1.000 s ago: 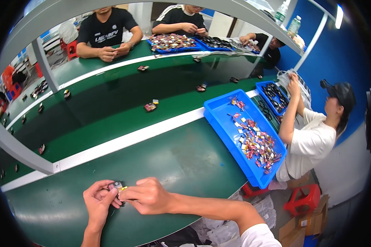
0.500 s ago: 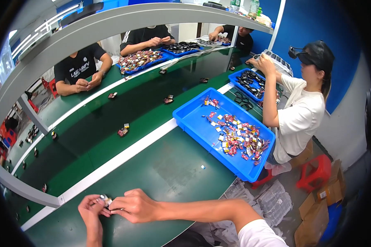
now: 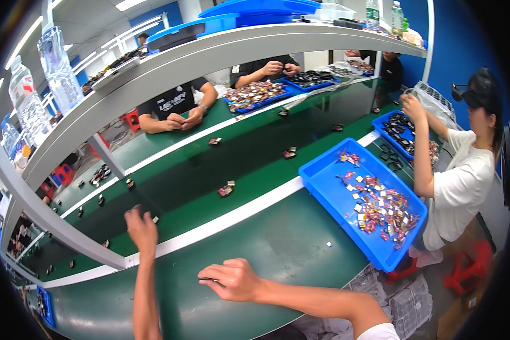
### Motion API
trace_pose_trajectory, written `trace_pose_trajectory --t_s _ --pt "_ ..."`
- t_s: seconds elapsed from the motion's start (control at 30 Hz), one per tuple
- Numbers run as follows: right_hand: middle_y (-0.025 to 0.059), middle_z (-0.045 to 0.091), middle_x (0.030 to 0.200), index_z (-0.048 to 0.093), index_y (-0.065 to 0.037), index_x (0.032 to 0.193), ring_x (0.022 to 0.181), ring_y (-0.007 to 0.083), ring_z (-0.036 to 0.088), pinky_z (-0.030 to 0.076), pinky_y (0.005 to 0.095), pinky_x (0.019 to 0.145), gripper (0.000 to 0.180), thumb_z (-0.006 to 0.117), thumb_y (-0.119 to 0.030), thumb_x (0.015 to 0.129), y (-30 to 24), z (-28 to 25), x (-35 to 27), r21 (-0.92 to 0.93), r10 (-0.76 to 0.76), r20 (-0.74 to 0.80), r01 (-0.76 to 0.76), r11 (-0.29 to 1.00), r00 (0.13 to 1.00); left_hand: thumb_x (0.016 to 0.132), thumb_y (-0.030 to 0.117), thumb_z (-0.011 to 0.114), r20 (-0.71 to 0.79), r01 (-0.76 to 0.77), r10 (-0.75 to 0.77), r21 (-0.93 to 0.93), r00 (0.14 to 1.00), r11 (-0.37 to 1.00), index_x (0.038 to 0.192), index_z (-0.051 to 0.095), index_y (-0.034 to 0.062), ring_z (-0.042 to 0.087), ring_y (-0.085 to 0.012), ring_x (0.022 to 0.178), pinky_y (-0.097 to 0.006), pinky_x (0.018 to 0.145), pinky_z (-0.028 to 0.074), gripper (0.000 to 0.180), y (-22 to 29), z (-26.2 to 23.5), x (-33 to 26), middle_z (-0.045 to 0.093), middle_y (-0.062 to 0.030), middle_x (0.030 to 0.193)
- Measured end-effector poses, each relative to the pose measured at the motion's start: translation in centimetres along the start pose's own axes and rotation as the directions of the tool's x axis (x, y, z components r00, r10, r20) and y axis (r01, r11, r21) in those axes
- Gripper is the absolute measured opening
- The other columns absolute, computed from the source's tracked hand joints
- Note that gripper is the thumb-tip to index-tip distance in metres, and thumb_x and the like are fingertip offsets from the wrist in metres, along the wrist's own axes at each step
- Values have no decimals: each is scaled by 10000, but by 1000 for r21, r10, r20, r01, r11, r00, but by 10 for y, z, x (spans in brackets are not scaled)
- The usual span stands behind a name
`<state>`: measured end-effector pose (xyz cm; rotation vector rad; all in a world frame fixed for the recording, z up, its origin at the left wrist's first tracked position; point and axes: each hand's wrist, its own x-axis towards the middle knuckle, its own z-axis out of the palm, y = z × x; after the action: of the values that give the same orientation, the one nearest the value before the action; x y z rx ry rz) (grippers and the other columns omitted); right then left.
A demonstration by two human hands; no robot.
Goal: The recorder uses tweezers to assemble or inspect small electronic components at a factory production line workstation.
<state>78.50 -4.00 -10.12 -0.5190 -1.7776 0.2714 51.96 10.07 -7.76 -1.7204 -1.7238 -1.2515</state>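
My left hand (image 3: pixel 141 229) reaches over the dark green belt, past its white edge strip. Its fingers are blurred and partly turned away, so their grip cannot be made out. Just right of its fingertips shows a small pale part (image 3: pixel 155 219); whether the hand touches it is unclear. Above the near green worktop (image 3: pixel 272 238), my right hand (image 3: pixel 235 280) is closed, knuckles up. A thin dark object (image 3: pixel 207 278) sticks out to the left from its fingers, most of it hidden in the grip.
A blue tray (image 3: pixel 337 211) of small red, white and yellow parts stands at the right. Several similar parts, one cluster (image 3: pixel 225 190) among them, lie along the belt. A grey shelf frame (image 3: pixel 68 218) arches over it. Co-workers sit across and at right, one in white (image 3: pixel 464 170).
My hands have parted: the left has gone forward over the belt, while the right stays above the worktop. The view has swung left, shifting the scene rightward.
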Motion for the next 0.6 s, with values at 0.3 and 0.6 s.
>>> trace_pose_trajectory --t_s 0.3,0.6 --pt "5 708 824 682 -78 898 470 218 535 449 309 484 125 770 -99 811 -1 1 -7 -24 1 67 0 1000 998 919 69 652 748 601 -90 -449 657 661 1031 711 -66 690 -151 608 -271 434 516 185 111 69 11 714 -109 832" --pt "24 686 813 685 -64 921 494 228 510 405 328 474 130 763 -86 819 -2 5 -3 -13 -29 66 30 999 997 833 77 748 691 577 -233 -316 684 753 959 654 -53 623 -128 613 -270 449 509 204 120 108 4 692 -99 830"
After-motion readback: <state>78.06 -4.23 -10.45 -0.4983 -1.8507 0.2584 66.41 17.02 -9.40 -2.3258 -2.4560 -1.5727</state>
